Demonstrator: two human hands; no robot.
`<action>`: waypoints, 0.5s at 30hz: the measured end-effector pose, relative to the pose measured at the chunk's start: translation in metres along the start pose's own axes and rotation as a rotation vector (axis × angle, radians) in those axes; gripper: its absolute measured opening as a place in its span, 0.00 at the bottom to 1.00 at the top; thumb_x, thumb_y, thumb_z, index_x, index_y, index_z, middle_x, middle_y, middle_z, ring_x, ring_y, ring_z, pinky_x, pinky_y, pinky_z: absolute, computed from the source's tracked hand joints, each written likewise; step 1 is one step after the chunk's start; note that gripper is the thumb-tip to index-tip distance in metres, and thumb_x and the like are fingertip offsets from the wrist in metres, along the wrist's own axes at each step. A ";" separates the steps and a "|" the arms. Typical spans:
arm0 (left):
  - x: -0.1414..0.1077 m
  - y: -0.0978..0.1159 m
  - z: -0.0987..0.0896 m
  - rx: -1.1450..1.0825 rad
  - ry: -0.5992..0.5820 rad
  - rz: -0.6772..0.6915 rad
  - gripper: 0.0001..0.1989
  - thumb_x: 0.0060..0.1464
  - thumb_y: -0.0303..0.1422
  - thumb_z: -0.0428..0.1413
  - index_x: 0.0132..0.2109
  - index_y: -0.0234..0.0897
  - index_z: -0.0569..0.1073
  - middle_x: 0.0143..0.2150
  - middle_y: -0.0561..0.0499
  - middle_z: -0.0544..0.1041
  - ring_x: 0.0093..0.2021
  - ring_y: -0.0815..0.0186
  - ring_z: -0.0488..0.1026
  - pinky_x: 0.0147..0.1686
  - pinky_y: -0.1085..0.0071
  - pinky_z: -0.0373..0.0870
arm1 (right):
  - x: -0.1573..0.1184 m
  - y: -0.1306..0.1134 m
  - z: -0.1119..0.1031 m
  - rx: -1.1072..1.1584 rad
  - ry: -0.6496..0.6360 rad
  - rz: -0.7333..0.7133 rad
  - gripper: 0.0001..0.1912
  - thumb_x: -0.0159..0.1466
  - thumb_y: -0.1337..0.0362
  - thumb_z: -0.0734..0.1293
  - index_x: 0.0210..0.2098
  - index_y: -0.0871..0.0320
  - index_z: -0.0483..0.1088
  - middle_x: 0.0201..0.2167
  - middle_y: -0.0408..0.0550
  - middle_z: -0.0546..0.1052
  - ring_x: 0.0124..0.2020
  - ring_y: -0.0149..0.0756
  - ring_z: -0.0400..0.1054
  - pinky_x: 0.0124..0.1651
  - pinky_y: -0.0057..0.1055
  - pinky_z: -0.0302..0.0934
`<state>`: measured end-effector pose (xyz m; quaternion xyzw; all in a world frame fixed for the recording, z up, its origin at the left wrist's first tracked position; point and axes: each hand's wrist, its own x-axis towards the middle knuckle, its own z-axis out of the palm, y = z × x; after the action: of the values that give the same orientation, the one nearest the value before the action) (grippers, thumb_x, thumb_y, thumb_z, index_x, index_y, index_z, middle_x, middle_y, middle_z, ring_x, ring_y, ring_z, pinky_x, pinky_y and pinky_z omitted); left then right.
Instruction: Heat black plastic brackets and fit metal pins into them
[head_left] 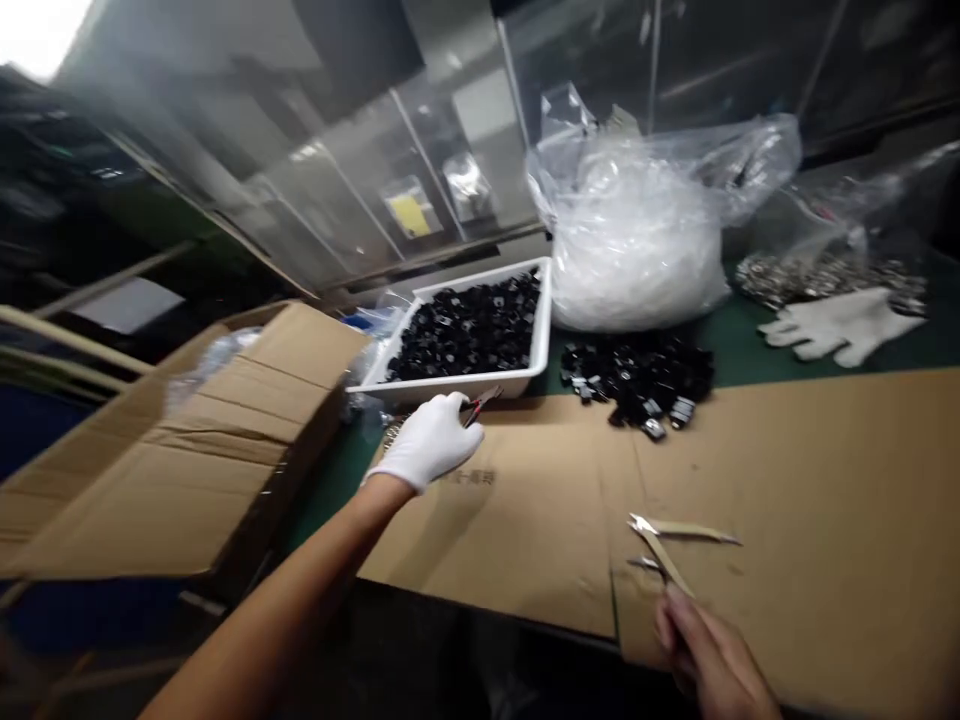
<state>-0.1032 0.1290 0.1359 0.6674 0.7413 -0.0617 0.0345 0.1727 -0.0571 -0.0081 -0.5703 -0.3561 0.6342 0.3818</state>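
My left hand [431,440], in a white glove, is closed around small pliers [482,402] with red on the handles, just in front of the white tray [480,385] of small black parts [469,325]. At the lower right, my bare right hand [709,650] pinches one handle of cream-handled cutters [664,545], whose jaws are open over the cardboard. A small metal tip [645,565] shows beside that handle; what it belongs to is unclear. A loose pile of black parts [637,375], some with silvery pieces, lies right of the tray.
Behind the pile stands a clear bag of white pieces [634,235]. Farther right are a bag of metal parts [825,275] and a white glove [844,325]. Cardboard sheets [825,480] cover the green table. An open cardboard box [202,440] stands at the left.
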 end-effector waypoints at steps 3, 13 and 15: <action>-0.037 0.014 0.026 -0.121 -0.183 0.214 0.09 0.58 0.36 0.53 0.41 0.41 0.75 0.40 0.47 0.80 0.38 0.58 0.77 0.38 0.66 0.68 | 0.011 0.003 -0.011 -0.160 -0.076 -0.099 0.30 0.72 0.38 0.52 0.27 0.54 0.61 0.22 0.41 0.60 0.24 0.33 0.56 0.28 0.30 0.55; -0.106 0.032 0.098 -0.036 -0.191 0.218 0.09 0.56 0.32 0.54 0.44 0.39 0.75 0.41 0.44 0.77 0.45 0.53 0.75 0.45 0.61 0.69 | 0.051 -0.038 0.011 -0.742 -0.234 -0.239 0.26 0.75 0.55 0.54 0.23 0.55 0.64 0.20 0.44 0.70 0.25 0.37 0.64 0.31 0.34 0.49; -0.109 0.031 0.105 0.071 -0.186 0.217 0.08 0.54 0.31 0.54 0.42 0.38 0.74 0.41 0.43 0.77 0.44 0.52 0.74 0.45 0.60 0.68 | 0.057 -0.042 0.017 -0.834 -0.235 -0.249 0.24 0.74 0.56 0.56 0.22 0.54 0.63 0.21 0.47 0.72 0.25 0.38 0.63 0.31 0.36 0.47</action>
<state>-0.0643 0.0099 0.0454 0.7359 0.6557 -0.1453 0.0860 0.1561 0.0121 0.0053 -0.5521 -0.6883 0.4461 0.1496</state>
